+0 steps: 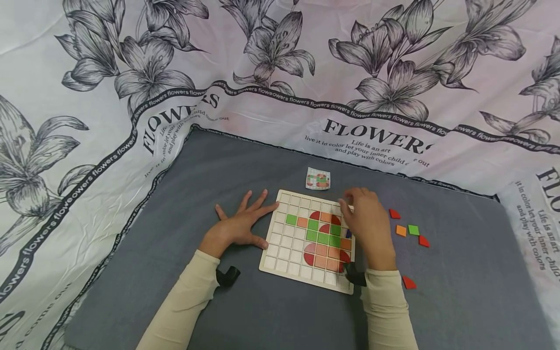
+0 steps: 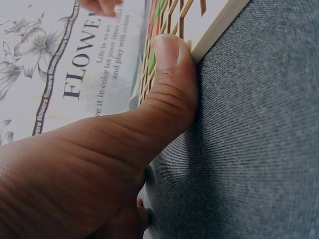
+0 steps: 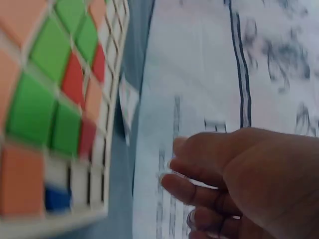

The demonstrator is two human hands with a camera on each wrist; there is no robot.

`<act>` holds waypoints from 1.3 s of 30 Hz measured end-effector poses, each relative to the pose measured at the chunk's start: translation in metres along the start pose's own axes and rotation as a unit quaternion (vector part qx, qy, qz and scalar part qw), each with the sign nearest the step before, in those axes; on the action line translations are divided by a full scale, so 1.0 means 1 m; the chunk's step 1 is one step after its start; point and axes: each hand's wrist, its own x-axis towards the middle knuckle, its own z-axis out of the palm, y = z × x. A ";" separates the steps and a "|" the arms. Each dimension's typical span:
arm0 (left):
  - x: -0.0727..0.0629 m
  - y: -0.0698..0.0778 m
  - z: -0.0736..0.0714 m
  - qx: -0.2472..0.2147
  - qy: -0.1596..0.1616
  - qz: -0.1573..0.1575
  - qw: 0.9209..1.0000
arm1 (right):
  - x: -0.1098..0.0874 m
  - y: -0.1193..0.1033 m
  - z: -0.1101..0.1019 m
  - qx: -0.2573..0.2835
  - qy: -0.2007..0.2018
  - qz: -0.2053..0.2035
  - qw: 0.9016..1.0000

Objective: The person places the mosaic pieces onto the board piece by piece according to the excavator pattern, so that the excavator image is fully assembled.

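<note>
A wooden grid board (image 1: 275, 265) lies on the grey table, with green, orange and red tiles in several of its cells. My left hand (image 1: 240, 226) is spread at its left side, fingers straight. In the left wrist view the thumb (image 2: 169, 64) rests on the board's edge. My right hand (image 1: 367, 221) hovers over the upper right corner, its fingers loosely bent. Nothing shows between these fingers in the right wrist view. A small blue piece (image 3: 57, 198) sits in a cell near the board's right edge, beside an orange tile (image 3: 22, 181).
A small pattern card (image 1: 318, 179) lies behind the board. Right of the board are loose pieces: red quarter-rounds (image 1: 409, 282), an orange square (image 1: 400, 231) and a green square (image 1: 413, 230). Flower-printed cloth (image 1: 271, 48) borders the table at the back and sides.
</note>
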 end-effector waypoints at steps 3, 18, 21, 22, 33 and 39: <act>-0.002 0.003 -0.002 0.007 -0.005 -0.009 1.000 | -0.003 0.018 -0.011 -0.007 0.024 0.042 0.999; -0.001 0.004 -0.001 0.006 -0.009 -0.010 1.000 | -0.019 0.095 -0.018 -0.046 -0.049 0.220 0.973; -0.001 0.004 -0.001 0.007 -0.009 -0.012 1.000 | -0.022 0.101 -0.016 -0.039 -0.050 0.238 0.969; -0.002 0.005 -0.001 0.007 -0.009 -0.012 1.000 | -0.022 0.102 -0.015 -0.037 -0.047 0.240 0.969; -0.003 0.003 -0.002 0.006 -0.004 -0.006 1.000 | -0.012 0.108 -0.011 -0.024 -0.032 0.211 0.977; 0.000 -0.004 0.002 -0.007 0.005 0.005 1.000 | -0.006 0.096 -0.009 -0.007 -0.030 0.155 0.987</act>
